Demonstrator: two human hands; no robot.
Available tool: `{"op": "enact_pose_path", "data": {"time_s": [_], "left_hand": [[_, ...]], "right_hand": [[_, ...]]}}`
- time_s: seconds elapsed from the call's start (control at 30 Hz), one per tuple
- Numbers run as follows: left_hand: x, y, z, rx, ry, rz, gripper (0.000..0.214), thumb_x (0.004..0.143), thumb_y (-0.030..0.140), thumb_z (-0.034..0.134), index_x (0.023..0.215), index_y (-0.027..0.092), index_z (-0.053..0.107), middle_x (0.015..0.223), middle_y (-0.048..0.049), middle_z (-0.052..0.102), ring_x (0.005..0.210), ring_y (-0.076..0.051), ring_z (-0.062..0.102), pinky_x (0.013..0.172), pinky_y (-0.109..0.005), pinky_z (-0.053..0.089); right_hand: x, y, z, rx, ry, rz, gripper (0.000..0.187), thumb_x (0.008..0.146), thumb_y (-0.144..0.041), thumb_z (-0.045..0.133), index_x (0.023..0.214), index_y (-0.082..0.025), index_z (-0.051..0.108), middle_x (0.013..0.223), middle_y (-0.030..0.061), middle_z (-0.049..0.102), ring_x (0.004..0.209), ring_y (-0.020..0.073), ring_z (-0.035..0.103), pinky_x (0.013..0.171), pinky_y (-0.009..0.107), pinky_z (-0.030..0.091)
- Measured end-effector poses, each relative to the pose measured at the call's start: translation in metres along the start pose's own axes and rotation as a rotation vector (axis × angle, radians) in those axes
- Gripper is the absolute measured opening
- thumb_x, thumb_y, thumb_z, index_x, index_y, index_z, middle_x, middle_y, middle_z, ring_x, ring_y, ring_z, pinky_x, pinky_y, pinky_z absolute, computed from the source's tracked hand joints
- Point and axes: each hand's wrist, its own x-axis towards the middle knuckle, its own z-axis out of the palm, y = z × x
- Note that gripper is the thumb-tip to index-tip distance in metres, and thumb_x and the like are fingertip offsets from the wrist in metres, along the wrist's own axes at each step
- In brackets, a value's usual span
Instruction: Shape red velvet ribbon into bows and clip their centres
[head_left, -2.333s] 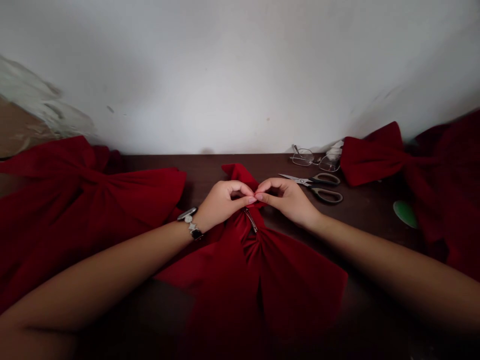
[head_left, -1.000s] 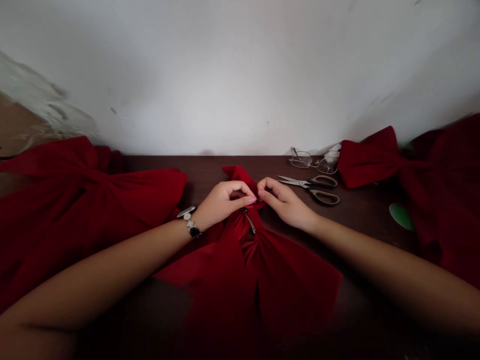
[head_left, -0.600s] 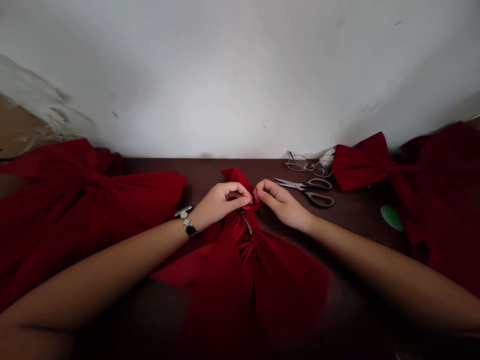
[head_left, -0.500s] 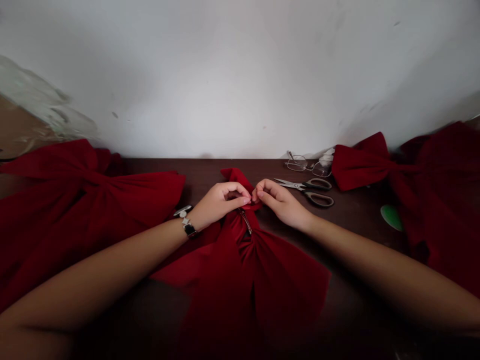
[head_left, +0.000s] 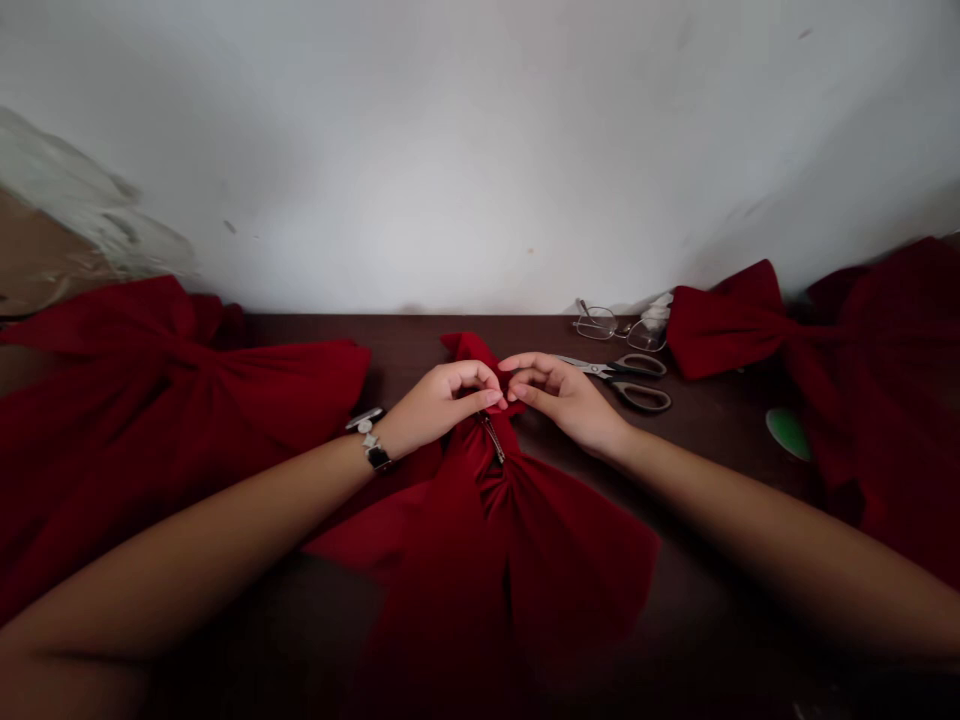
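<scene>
A large red fabric bow (head_left: 577, 540) lies before me, its narrow folded end pointing at the wall. A slim metal clip (head_left: 492, 438) rests at its gathered centre. Just above the clip, my left hand (head_left: 450, 400) is closed in a pinch, thumb against fingertips. Facing it, my right hand (head_left: 570, 400) also pinches with thumb and fingers, its index finger raised a little. The fingertips nearly meet over the folded red strip (head_left: 472, 348). Whatever lies between them is too small to make out.
Scissors (head_left: 640, 396) with dark handles lie right of my right hand, eyeglasses (head_left: 596, 322) behind them. More red bows (head_left: 292, 385) cover the left side, and another bow (head_left: 724, 325) sits at right near a green round object (head_left: 787, 433). A pale wall (head_left: 450, 150) closes off the back.
My right index finger has lifted and straightened away from the pinch, and the right fingertips have shifted slightly. My left hand and the bow stay nearly in place.
</scene>
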Motion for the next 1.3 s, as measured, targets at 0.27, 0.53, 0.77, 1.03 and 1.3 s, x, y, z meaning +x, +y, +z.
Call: {"op": "enact_pose_path", "data": {"time_s": [0.27,0.53,0.77,1.03,1.3], "left_hand": [[0.000,0.002,0.002,0.036,0.039,-0.012,0.016,0.087,0.027,0.059,0.081,0.013,0.062,0.084,-0.0047,0.068,0.078,-0.013,0.062,0.076,-0.026,0.047],[-0.001,0.001,0.001,0.081,0.040,0.004,0.014,0.086,0.028,0.059,0.083,0.014,0.062,0.085,-0.0052,0.070,0.080,-0.014,0.064,0.077,-0.026,0.048],[0.000,-0.001,0.002,0.120,0.048,0.015,0.014,0.086,0.027,0.058,0.083,0.015,0.062,0.084,-0.0035,0.068,0.079,-0.013,0.062,0.077,-0.026,0.047],[0.001,-0.003,0.000,0.178,0.037,0.027,0.014,0.085,0.027,0.056,0.081,0.015,0.062,0.084,-0.0028,0.066,0.078,-0.014,0.060,0.076,-0.026,0.046],[0.001,-0.001,-0.001,0.131,0.022,0.038,0.016,0.086,0.030,0.059,0.081,0.014,0.062,0.083,-0.0031,0.067,0.077,-0.013,0.061,0.076,-0.025,0.047]], "right_hand": [[0.000,0.005,-0.001,-0.030,0.059,-0.052,0.018,0.085,-0.026,0.059,0.100,-0.019,0.053,0.083,0.0006,0.061,0.077,0.0108,0.061,0.078,0.028,0.050],[0.003,-0.014,-0.027,-0.362,-0.163,-0.047,0.011,0.082,-0.024,0.062,0.090,-0.016,0.062,0.087,0.0033,0.063,0.081,0.0136,0.061,0.080,0.031,0.052],[0.002,-0.016,-0.027,-0.511,-0.311,-0.255,0.025,0.076,-0.026,0.073,0.099,-0.018,0.065,0.098,0.0056,0.065,0.088,0.0159,0.061,0.083,0.034,0.052],[-0.002,-0.009,-0.013,-0.701,-0.237,-0.437,0.009,0.086,-0.020,0.060,0.092,-0.021,0.067,0.093,0.0062,0.064,0.087,0.0170,0.060,0.080,0.032,0.048],[0.000,-0.006,-0.015,-0.539,-0.195,-0.291,0.010,0.085,-0.027,0.064,0.081,-0.019,0.066,0.088,0.0046,0.067,0.082,0.0158,0.062,0.080,0.032,0.047]]}}
